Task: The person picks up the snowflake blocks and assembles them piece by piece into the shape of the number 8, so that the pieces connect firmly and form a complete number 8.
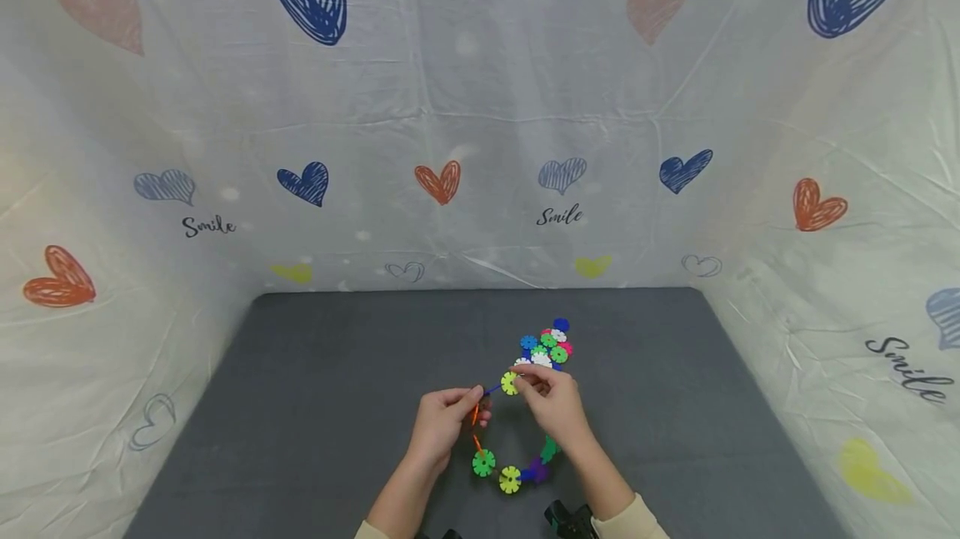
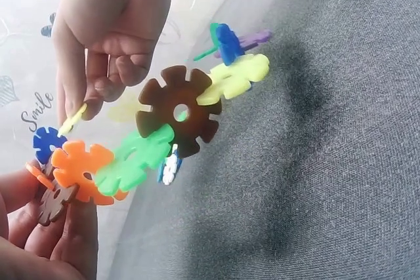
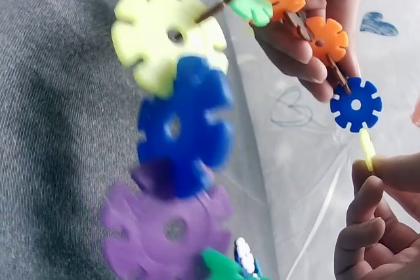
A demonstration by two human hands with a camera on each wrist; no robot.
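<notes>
The left hand comes in from the near left, its forearm slanting up toward the middle of the dark grey cloth-covered table. Its fingers are curled and, with the thumb, grip a chain of notched, flower-shaped plastic discs by its orange and brown pieces (an orange disc shows best from the right wrist). The right hand slants in from the near right, palm turned inward, its thumb and forefinger nearly closed, pinching a thin yellow notched plastic disc, its other fingers bent. That yellow disc touches the edge of a blue notched disc, which sits between the two hands. The rest of the chain loops nearer the person, through a green notched disc to a purple one. Beyond the right hand lies a cluster of multicoloured discs.
</notes>
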